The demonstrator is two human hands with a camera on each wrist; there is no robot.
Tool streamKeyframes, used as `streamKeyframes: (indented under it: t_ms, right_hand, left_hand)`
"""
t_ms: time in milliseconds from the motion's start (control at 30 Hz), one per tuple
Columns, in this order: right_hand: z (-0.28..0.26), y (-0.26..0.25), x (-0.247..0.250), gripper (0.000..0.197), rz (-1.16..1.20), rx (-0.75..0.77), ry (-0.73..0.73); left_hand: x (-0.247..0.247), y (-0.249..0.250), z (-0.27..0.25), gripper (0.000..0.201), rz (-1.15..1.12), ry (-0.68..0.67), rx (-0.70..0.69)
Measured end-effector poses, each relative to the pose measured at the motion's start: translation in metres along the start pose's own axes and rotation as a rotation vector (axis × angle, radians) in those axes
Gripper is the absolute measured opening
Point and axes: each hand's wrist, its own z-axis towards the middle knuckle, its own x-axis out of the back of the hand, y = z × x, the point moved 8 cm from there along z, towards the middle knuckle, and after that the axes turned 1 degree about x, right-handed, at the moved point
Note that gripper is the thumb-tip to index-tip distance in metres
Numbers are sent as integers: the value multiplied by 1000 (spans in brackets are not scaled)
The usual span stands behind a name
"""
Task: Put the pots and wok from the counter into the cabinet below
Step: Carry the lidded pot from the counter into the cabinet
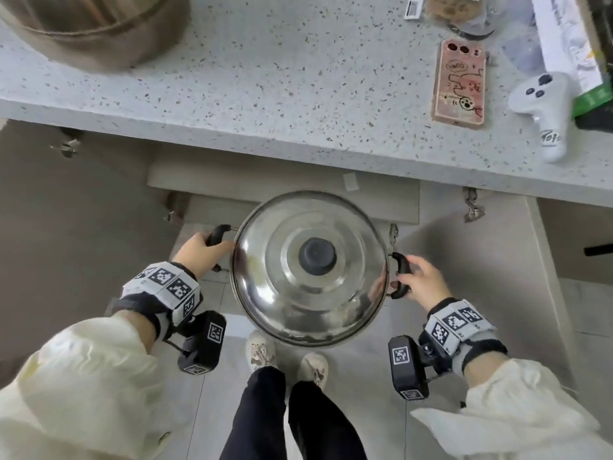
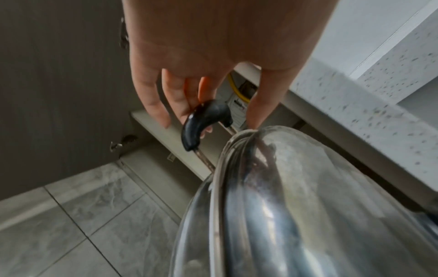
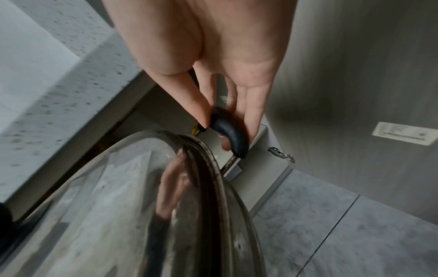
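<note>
A steel pot (image 1: 310, 270) with a domed lid and a black knob (image 1: 317, 255) hangs in the air below the counter edge, in front of the open cabinet (image 1: 285, 180). My left hand (image 1: 205, 252) grips its black left handle (image 2: 203, 121), with the thumb against the rim. My right hand (image 1: 421, 278) holds the black right handle (image 3: 228, 134), fingers hooked under it and thumb on top. The pot's shiny side (image 2: 296, 206) fills the lower part of both wrist views. A wide brownish vessel (image 1: 96, 28), only partly in frame, sits at the counter's far left.
The speckled counter (image 1: 282, 78) carries a pink phone (image 1: 459, 84), a white controller (image 1: 544, 111) and a box (image 1: 570, 38) at the right. Cabinet doors stand open at left (image 1: 66, 210) and right (image 1: 491, 260). My feet (image 1: 287, 360) stand on grey tiles beneath the pot.
</note>
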Motion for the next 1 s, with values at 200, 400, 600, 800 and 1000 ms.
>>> streamKeyframes:
  t_ms: [200,400,600,800,1000]
  right_hand:
    - [71,13,13,33,-26,60,154]
    - [151,0,17,21,25,187,303]
    - [251,1,18,46,130,263,373]
    - [303,-5,21,44,169,407,414]
    - [346,-14,30,42,215,533,468]
  left_hand:
    - [-60,18,75,46,-113,-19,-85]
    - [-95,45,156,60,-219,81,-245]
    - [-124,71,228,52,-298,119,-396]
    - [-145,87,290,40,-417,137,-526]
    - [-158,100,336,40,-586,149,-624]
